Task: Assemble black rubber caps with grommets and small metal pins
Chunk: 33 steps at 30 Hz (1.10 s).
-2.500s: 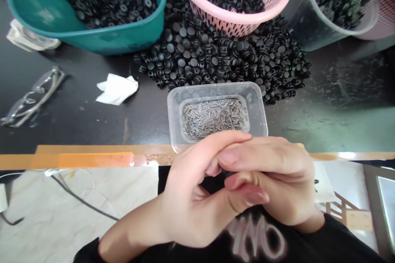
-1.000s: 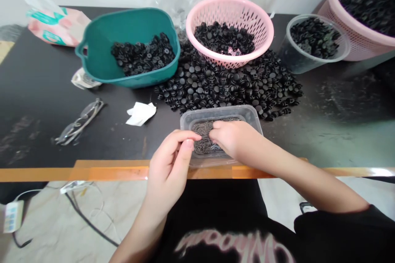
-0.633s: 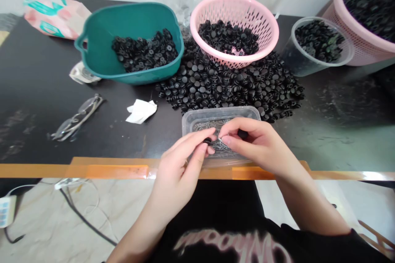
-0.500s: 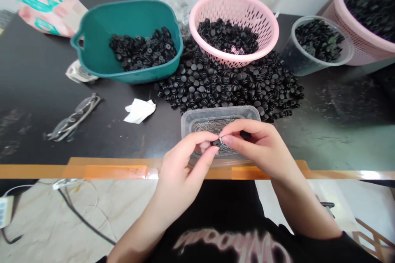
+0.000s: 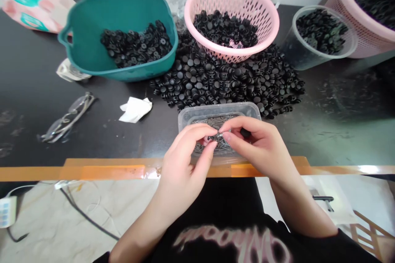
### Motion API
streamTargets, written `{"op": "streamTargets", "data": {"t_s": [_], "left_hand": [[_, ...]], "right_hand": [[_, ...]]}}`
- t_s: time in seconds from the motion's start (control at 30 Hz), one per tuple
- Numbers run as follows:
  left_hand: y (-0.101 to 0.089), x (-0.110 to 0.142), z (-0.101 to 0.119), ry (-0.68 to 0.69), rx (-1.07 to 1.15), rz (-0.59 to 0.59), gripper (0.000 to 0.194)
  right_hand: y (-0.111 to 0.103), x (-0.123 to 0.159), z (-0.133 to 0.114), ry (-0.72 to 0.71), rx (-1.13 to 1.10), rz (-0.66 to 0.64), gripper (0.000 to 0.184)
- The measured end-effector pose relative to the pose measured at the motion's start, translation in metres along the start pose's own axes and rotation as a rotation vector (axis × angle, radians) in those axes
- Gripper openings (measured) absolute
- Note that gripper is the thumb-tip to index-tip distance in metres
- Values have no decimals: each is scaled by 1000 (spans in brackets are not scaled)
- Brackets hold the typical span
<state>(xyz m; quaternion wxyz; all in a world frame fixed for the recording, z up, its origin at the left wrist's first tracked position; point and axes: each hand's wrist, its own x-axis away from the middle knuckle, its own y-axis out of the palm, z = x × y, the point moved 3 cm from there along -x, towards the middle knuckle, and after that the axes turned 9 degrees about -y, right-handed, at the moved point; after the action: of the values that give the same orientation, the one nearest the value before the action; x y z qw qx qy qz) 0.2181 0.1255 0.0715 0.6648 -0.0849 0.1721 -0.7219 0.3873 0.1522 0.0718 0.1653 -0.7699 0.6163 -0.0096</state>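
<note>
Over a clear plastic box [image 5: 184, 118] of thin metal pins [image 5: 212, 121], my two hands meet at the fingertips. My left hand [image 5: 187, 156] pinches a small black plastic piece [image 5: 211, 137] between thumb and fingers. My right hand [image 5: 262, 144] has thumb and index finger closed at that piece on a small silvery pin, partly hidden. A black round cap [image 5: 245, 132] is tucked in the curled fingers of my right hand. Just beyond the box spreads a heap of black round caps [image 5: 212, 80].
A green basin [image 5: 123, 74] of black discs, a pink basket [image 5: 233, 51] and a clear tub [image 5: 304, 59] of black parts stand behind. Another pink basket [image 5: 342, 16] is at far right. Glasses [image 5: 68, 119], crumpled tissue [image 5: 135, 109] and a tissue pack [image 5: 37, 10] lie left.
The view has shifted slightly. My fingertips have drawn closer round the black piece, and the silvery pin now sits against it; both hands keep their grip.
</note>
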Motion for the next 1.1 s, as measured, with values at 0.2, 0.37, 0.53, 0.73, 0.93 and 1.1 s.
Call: {"op": "streamTargets", "data": {"t_s": [0.2, 0.37, 0.53, 0.73, 0.93, 1.1], "left_hand": [[2, -2, 1, 59, -42, -20, 23], [2, -2, 4, 76, -129, 5, 23], [2, -2, 5, 96, -179, 58, 14], [2, -2, 8, 137, -234, 62, 14], [1, 0, 9, 142, -229, 6, 15], [-1, 0, 8, 209, -242, -5, 16]], "right_hand": [[0, 1, 3, 24, -37, -33, 5], [0, 2, 3, 55, -61, -60, 5], [-1, 2, -1, 71, -32, -59, 8], [-4, 3, -4, 79, -4, -81, 9], [-2, 5, -3, 124, -70, -141, 12], [-3, 4, -2, 216, -160, -145, 10]]}}
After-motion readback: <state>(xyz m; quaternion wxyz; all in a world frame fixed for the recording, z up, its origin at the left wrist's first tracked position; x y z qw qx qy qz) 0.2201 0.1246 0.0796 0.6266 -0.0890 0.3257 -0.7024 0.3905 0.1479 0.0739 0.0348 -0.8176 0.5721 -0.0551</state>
